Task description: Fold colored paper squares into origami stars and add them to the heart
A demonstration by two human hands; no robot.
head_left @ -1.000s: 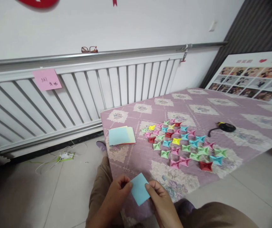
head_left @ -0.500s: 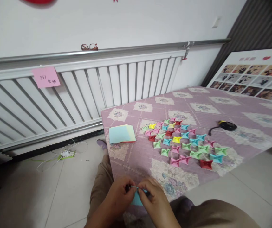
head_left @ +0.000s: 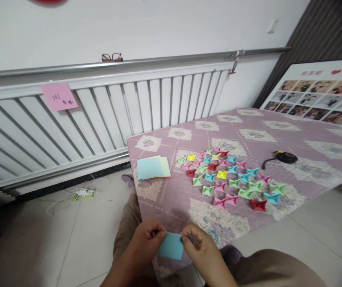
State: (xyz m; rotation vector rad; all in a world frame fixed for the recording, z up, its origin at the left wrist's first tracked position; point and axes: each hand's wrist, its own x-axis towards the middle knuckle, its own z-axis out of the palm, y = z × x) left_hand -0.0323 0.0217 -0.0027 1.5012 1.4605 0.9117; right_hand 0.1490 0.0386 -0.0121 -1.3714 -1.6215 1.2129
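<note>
A light-blue sheet of paper point(head_left: 171, 246) is stretched between my two hands over the near corner of the table. Its upper left corner is pinched by my left hand point(head_left: 150, 240), thumb against fingers. On the opposite side, my right hand point(head_left: 199, 244) grips the upper right corner the same way. Beyond my hands lie several small folded paper shapes point(head_left: 221, 175) in pink, green, blue, yellow and red, set out in slanting rows. To their left is a stack of coloured paper sheets point(head_left: 150, 168), with a blue one on top.
The table wears a purple floral cloth point(head_left: 171, 199). A black coiled object point(head_left: 286, 158) lies on its right part. Behind run a white radiator point(head_left: 147, 105) and a pipe with glasses point(head_left: 112, 57) on it. A photo board point(head_left: 317, 95) leans at right; a power strip point(head_left: 84, 193) lies on the floor.
My hands have moved apart, the right one going rightward. The blue paper, largely hidden behind my fingers before, now shows its flat face between them.
</note>
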